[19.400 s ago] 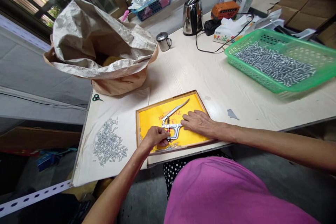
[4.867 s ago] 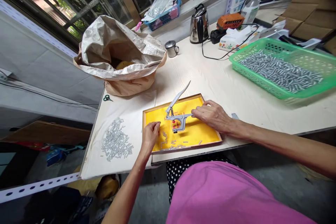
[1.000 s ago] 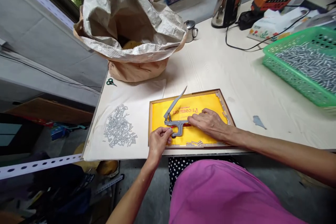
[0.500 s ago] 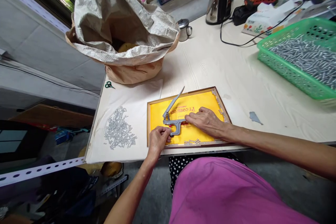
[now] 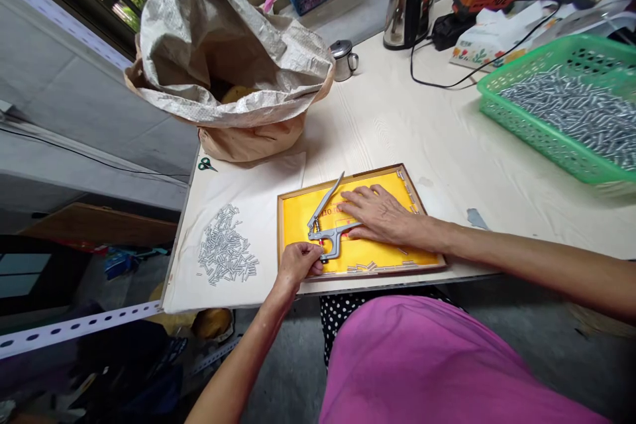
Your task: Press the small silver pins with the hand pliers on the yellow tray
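Observation:
A pair of grey snap-fastener pliers (image 5: 332, 238) lies over a shallow tray (image 5: 281, 225) lined with yellow printed material, its upper handle raised. At the pliers' jaw, with its small red part, my left hand (image 5: 299, 261) is closed in a pinch; whatever is between the fingertips is hidden. My right hand (image 5: 381, 217) holds the end of the lower handle against thumb and palm, its fingers stretched toward the raised handle. Small metal tubes (image 5: 365, 267) lie along the tray's near edge, and several more line its right side.
A heap of metal tubes (image 5: 226, 248) lies left of the tray. Behind stand a large open woven sack (image 5: 253, 136), a lidded metal cup (image 5: 342, 61) and a kettle (image 5: 408, 6). Green scissors (image 5: 206, 164) lie near the left edge. A green basket (image 5: 551, 139) of metal pieces stands right.
My right hand's fingers have opened out from a curled grip and reach up toward the raised handle, which has dropped slightly. My left hand stays at the jaw.

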Motion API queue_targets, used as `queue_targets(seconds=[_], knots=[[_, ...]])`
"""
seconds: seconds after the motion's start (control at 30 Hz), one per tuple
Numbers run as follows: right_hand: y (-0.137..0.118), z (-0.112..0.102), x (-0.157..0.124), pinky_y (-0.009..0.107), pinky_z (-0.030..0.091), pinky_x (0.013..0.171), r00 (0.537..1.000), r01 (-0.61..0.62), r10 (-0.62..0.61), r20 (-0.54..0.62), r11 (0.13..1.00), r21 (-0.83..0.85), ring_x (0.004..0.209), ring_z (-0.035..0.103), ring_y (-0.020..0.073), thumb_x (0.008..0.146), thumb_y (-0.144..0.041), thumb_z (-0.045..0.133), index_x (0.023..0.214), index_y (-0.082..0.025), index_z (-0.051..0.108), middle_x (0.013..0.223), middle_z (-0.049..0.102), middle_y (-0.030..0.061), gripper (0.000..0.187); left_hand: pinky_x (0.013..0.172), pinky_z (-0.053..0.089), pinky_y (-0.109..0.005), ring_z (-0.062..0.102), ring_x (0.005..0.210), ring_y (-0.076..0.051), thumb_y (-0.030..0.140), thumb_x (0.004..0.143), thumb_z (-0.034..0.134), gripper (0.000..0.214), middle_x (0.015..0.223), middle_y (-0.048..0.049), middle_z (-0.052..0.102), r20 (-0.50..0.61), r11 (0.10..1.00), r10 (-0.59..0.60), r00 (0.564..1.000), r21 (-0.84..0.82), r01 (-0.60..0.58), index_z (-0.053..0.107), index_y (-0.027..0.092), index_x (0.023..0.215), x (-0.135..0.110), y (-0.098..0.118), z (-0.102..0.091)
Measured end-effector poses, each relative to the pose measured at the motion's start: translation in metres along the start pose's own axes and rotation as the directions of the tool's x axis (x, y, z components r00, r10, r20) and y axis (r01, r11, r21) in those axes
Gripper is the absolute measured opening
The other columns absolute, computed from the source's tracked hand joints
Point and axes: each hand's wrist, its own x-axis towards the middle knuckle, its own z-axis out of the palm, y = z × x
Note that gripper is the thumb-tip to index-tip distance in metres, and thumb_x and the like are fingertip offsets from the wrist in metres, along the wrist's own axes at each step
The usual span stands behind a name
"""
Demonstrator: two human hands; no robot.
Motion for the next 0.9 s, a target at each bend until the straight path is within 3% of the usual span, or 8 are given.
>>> queue_targets(seconds=[0.1, 0.2, 0.43, 0.6, 0.67, 0.73, 0.83, 0.9], knots=[[0.013, -0.008, 0.015, 0.051, 0.03, 0.1, 0.996, 0.09, -0.09, 0.004, 0.996, -0.021, 0.134, 0.031, 0.0387, 0.079, -0.066, 0.066, 0.139, -0.017, 0.045, 0.151, 0.04, 0.0178, 0.08, 0.045, 0.049, -0.017, 0.059, 0.039, -0.009, 0.019, 0.085, 0.068, 0.016, 0.047, 0.0008, 0.063, -0.004, 1.0, -0.001, 1.0, -0.001, 0.001, 0.064, 0.011, 0.072, 0.001, -0.001, 0.0], [0.02, -0.009, 0.029, 0.056, 0.029, 0.102, 0.983, 0.165, -0.161, 0.089, 0.986, -0.034, 0.138, 0.024, 0.0422, 0.075, -0.069, 0.066, 0.142, -0.017, 0.043, 0.151, 0.039, 0.0184, 0.087, 0.043, 0.046, -0.016, 0.058, 0.038, -0.009, 0.02, 0.085, 0.068, 0.015, 0.047, 0.0007, 0.063, -0.011, 1.0, 0.006, 1.0, 0.0, -0.006, 0.065, 0.011, 0.074, 0.0, -0.001, 0.001], [0.018, -0.009, 0.051, 0.05, 0.033, 0.091, 0.966, 0.17, -0.16, 0.203, 0.985, -0.029, 0.113, 0.046, 0.0355, 0.074, -0.065, 0.066, 0.133, -0.015, 0.05, 0.123, 0.057, 0.0176, 0.079, 0.045, 0.046, -0.017, 0.057, 0.039, -0.009, 0.025, 0.082, 0.071, 0.016, 0.046, 0.0017, 0.062, -0.029, 1.0, -0.013, 0.999, -0.013, 0.012, 0.066, 0.011, 0.077, -0.001, -0.001, 0.004], [0.015, -0.007, 0.046, 0.05, 0.03, 0.091, 0.965, 0.144, -0.139, 0.222, 0.99, -0.006, 0.103, 0.048, 0.0321, 0.077, -0.061, 0.067, 0.14, -0.012, 0.044, 0.115, 0.059, 0.0173, 0.083, 0.048, 0.048, -0.021, 0.058, 0.042, -0.011, 0.031, 0.083, 0.068, 0.02, 0.049, 0.0013, 0.061, -0.032, 0.998, 0.003, 0.999, 0.057, -0.002, 0.066, 0.012, 0.078, 0.001, -0.005, 0.002], [0.015, -0.007, 0.041, 0.05, 0.029, 0.092, 0.968, 0.147, -0.145, 0.206, 0.989, 0.009, 0.102, 0.048, 0.0309, 0.081, -0.06, 0.065, 0.143, -0.011, 0.041, 0.115, 0.059, 0.017, 0.082, 0.053, 0.051, -0.026, 0.061, 0.048, -0.014, 0.034, 0.085, 0.064, 0.022, 0.055, -0.0006, 0.062, -0.071, 0.98, 0.094, 0.993, 0.18, -0.08, 0.066, 0.013, 0.078, -0.002, -0.008, 0.003], [0.013, -0.007, 0.037, 0.048, 0.029, 0.091, 0.973, 0.147, -0.149, 0.175, 0.989, 0.025, 0.1, 0.047, 0.0293, 0.084, -0.056, 0.065, 0.141, -0.012, 0.043, 0.113, 0.059, 0.0156, 0.075, 0.065, 0.056, -0.033, 0.067, 0.064, -0.019, 0.036, 0.086, 0.062, 0.023, 0.072, -0.0053, 0.067, -0.159, 0.89, 0.331, 0.93, 0.38, -0.252, 0.066, 0.014, 0.083, -0.008, -0.011, 0.005], [0.004, -0.011, 0.033, 0.043, 0.031, 0.088, 0.983, 0.132, -0.136, 0.126, 0.99, 0.04, 0.098, 0.046, 0.0272, 0.086, -0.042, 0.067, 0.133, -0.012, 0.047, 0.11, 0.059, 0.0136, 0.059, 0.091, 0.053, -0.046, 0.063, 0.104, -0.028, 0.036, 0.085, 0.066, 0.033, 0.113, -0.0139, 0.063, -0.171, 0.604, 0.704, 0.689, 0.655, -0.455, 0.063, 0.015, 0.11, -0.014, -0.01, 0.015], [-0.005, -0.015, 0.032, 0.04, 0.032, 0.084, 0.987, 0.114, -0.118, 0.112, 0.992, 0.046, 0.097, 0.046, 0.0264, 0.086, -0.033, 0.067, 0.13, -0.012, 0.049, 0.109, 0.059, 0.0133, 0.052, 0.102, 0.046, -0.051, 0.05, 0.126, -0.033, 0.033, 0.081, 0.071, 0.056, 0.134, -0.0181, 0.053, -0.085, 0.438, 0.811, 0.579, 0.744, -0.504, 0.051, 0.015, 0.13, -0.013, -0.004, 0.025]])
